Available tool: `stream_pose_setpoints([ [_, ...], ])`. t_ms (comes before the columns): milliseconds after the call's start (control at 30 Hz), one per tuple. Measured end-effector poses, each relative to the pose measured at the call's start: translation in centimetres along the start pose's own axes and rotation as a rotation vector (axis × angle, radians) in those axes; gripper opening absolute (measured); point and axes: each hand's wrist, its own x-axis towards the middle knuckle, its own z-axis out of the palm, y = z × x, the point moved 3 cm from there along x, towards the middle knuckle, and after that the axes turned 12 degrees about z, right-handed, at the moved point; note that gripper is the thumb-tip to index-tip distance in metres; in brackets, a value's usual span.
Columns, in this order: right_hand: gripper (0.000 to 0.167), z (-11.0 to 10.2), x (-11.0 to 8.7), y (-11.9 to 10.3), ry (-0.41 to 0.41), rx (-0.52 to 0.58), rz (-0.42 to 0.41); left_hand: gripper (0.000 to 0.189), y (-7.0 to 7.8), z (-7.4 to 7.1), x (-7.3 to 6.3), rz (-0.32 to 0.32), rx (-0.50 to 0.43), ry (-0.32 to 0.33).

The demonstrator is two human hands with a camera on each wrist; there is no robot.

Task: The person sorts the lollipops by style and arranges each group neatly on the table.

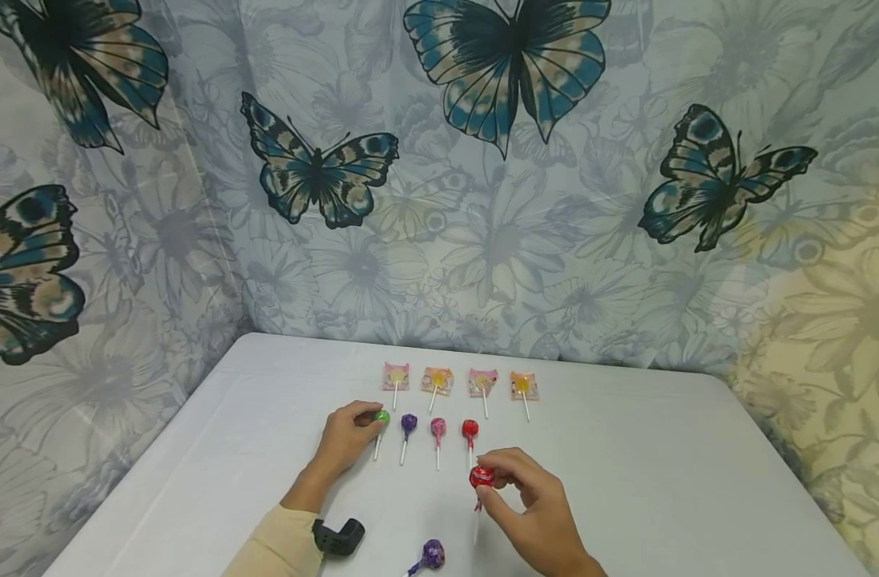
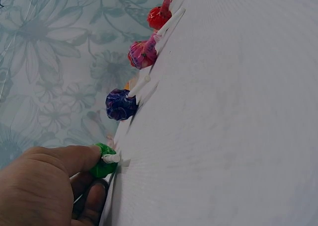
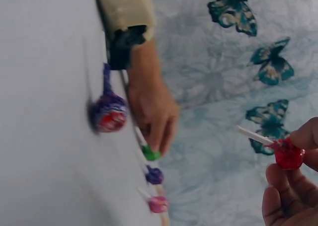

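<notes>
My left hand [image 1: 348, 437] pinches the head of a green lollipop [image 1: 383, 417], whose stick points toward the front of the table. In the right wrist view a red lollipop [image 3: 288, 154] is pinched between thumb and fingers of my right hand [image 1: 536, 505], its head lifted off the cloth. To the right of the green one lie a purple lollipop [image 1: 409, 422], a pink lollipop [image 1: 438, 427] and another red lollipop [image 1: 470, 429] in a row. Nearer me, between the hands, lies a second purple lollipop [image 1: 433, 554].
Behind the row lie several flat lollipops in clear wrappers, among them an orange one [image 1: 437, 380] and a yellow-orange one [image 1: 524, 386]. A white cloth [image 1: 663, 473] covers the table. Butterfly-print fabric [image 1: 497, 264] hangs behind it. A black band [image 1: 338, 537] circles the left wrist.
</notes>
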Motion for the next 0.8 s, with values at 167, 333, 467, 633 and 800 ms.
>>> stream_pose_setpoints([
  [167, 0.037, -1.4, 0.7, -0.7, 0.031, -0.01, -0.051, 0.026, -0.1, 0.0, 0.0, 0.004, -0.006, 0.004],
  [333, 0.042, -2.5, 1.5, -0.8, 0.062, 0.003, -0.123, 0.026, -0.2, 0.0, 0.0, 0.003, -0.007, -0.001],
  [467, 0.042, -3.3, 2.2, -0.5, 0.079, 0.012, -0.14, 0.026, -0.2, 0.1, 0.0, 0.004, -0.012, -0.004],
  [633, 0.039, -3.8, 3.1, 0.4, 0.105, -0.03, -0.1, 0.026, -0.2, 0.0, 0.0, 0.005, -0.008, -0.004],
  [800, 0.037, -3.8, 4.1, 0.6, 0.164, -0.119, -0.064, 0.027, -0.2, 0.0, 0.0, -0.008, -0.008, -0.01],
])
